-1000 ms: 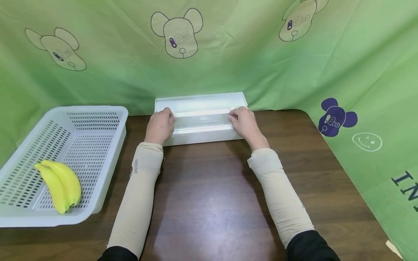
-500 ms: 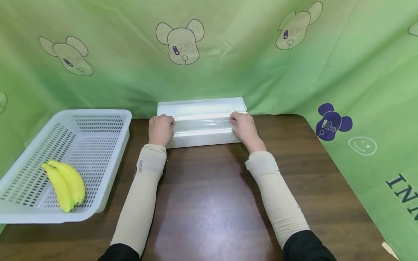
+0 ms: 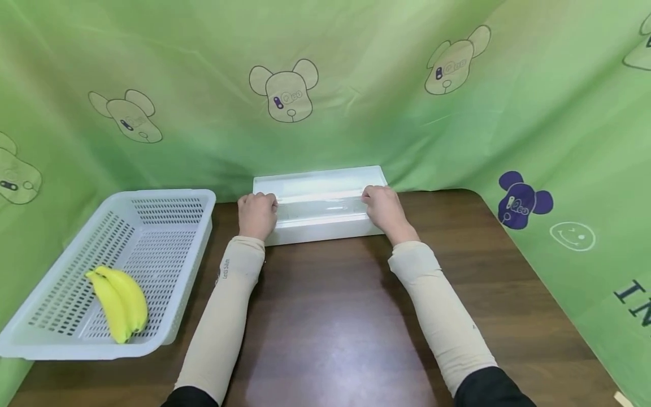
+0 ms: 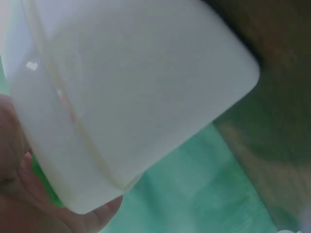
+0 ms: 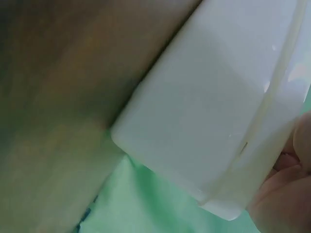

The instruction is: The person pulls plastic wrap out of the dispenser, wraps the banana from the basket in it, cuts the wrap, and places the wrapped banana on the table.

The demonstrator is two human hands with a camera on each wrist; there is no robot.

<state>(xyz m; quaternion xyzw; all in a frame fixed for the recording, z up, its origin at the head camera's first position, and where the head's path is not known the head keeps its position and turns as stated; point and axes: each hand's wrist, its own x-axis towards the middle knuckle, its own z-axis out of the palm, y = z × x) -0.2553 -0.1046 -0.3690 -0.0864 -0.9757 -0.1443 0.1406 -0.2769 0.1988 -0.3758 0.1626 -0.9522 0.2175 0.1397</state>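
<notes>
A long white plastic-wrap dispenser (image 3: 325, 230) stands at the back of the table, its lid (image 3: 317, 182) tipped back against the cloth. Clear, shiny plastic wrap (image 3: 325, 208) stretches across its opening. At the dispenser's left end, my left hand (image 3: 257, 216) pinches the wrap with curled fingers. My right hand (image 3: 385, 210) does the same at the right end. In the left wrist view, the white end wall (image 4: 141, 87) hides part of the fingers (image 4: 29, 204). The right wrist view has the opposite end wall (image 5: 199, 111) with fingertips (image 5: 286, 189) beside its upper edge.
To the left, a white perforated basket (image 3: 175, 249) holds yellow bananas (image 3: 122, 302). Under everything lies a dark brown wooden table (image 3: 325, 316). Green printed cloth (image 3: 356, 113) hangs right behind the dispenser and along the right side.
The head view has tilted up, so the table, basket and dispenser sit lower in it. Both hands keep nearly the same place at the dispenser's ends, with the lid still back.
</notes>
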